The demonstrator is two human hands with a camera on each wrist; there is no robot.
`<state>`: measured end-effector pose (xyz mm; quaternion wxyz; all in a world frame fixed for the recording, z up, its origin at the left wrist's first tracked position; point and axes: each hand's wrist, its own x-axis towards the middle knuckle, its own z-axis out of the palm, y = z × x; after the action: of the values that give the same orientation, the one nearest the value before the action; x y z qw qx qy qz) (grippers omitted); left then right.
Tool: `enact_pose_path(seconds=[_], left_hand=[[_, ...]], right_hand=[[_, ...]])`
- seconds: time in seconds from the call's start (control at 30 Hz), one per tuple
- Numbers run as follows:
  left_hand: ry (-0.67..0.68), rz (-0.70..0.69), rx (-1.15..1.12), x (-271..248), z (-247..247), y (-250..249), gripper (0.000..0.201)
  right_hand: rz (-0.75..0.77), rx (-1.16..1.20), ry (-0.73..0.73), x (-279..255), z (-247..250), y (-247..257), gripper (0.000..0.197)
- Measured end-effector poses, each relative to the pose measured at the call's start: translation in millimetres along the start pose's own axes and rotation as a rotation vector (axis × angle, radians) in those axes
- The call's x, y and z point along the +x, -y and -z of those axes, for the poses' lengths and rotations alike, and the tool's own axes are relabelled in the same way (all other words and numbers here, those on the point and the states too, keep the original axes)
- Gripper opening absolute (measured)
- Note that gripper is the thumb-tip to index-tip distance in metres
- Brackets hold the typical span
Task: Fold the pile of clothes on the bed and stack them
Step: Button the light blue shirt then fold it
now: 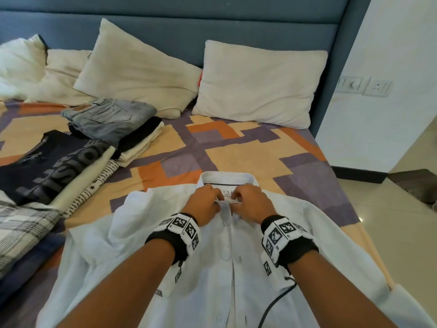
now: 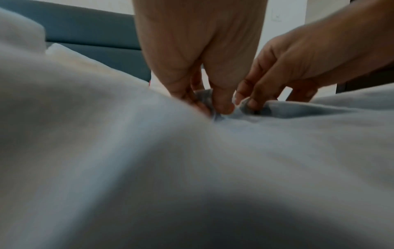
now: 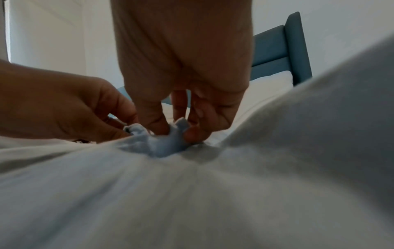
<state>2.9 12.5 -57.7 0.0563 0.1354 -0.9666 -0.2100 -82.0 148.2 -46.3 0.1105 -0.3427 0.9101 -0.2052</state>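
Both hands, left hand (image 1: 205, 202) and right hand (image 1: 251, 201), pinch the white shirt (image 1: 227, 268) at its collar, near the bed's (image 1: 236, 147) foot edge. Tugging unevenly could probably skew the placket and wrinkle the fold.

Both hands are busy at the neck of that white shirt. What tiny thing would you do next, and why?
Probably finish closing the top button. The left hand and right hand each pinch one front edge of the white shirt just below the collar, and the shirt lies spread front-up on the bed, not yet folded.
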Motion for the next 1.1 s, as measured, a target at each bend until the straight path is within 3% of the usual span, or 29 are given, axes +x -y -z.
enact_pose_path(seconds=[0.1,0.2,0.37,0.47,0.53,0.63,0.73,0.8,0.93,1.03,1.1], left_hand=[[0.014,0.018,-0.047,4.0,11.1,-4.0,0.022],[-0.026,0.059,-0.143,9.1,20.1,-5.3,0.021],[-0.009,0.019,-0.089,20.7,29.7,-10.7,0.015],[-0.001,0.027,-0.107,25.5,30.9,-11.5,0.019],[0.013,0.045,-0.122,28.2,30.2,-11.5,0.025],[0.038,0.05,-0.114,32.0,27.0,-11.0,0.024],[0.025,0.068,-0.137,31.6,18.9,-8.8,0.022],[0.017,0.103,-0.199,30.6,10.7,-6.2,0.021],[0.03,0.165,-0.276,29.2,2.9,-4.1,0.027],[0.019,0.201,-0.318,30.1,1.3,-1.4,0.032],[0.01,0.205,-0.314,29.8,-0.5,-1.1,0.031]], right_hand=[[0.034,0.094,-0.08,-0.6,5.0,-3.4,0.009],[0.089,0.133,-0.179,0.5,10.3,-9.8,0.016],[0.08,0.171,-0.076,-3.4,19.6,-10.4,0.004],[0.144,0.104,-0.047,2.5,18.1,-7.3,0.028],[0.188,0.134,-0.032,8.2,16.2,-8.7,0.028],[0.118,0.399,-0.13,13.0,18.2,-6.4,0.003],[-0.038,0.718,-0.123,17.2,17.4,-11.3,0.026],[0.05,0.621,-0.069,15.3,22.9,-18.6,0.019],[0.195,0.28,0.245,11.6,30.9,-30.3,0.037],[0.203,-0.1,0.345,11.2,23.8,-24.9,0.041],[0.236,-0.298,0.33,12.3,20.4,-20.7,0.044]])
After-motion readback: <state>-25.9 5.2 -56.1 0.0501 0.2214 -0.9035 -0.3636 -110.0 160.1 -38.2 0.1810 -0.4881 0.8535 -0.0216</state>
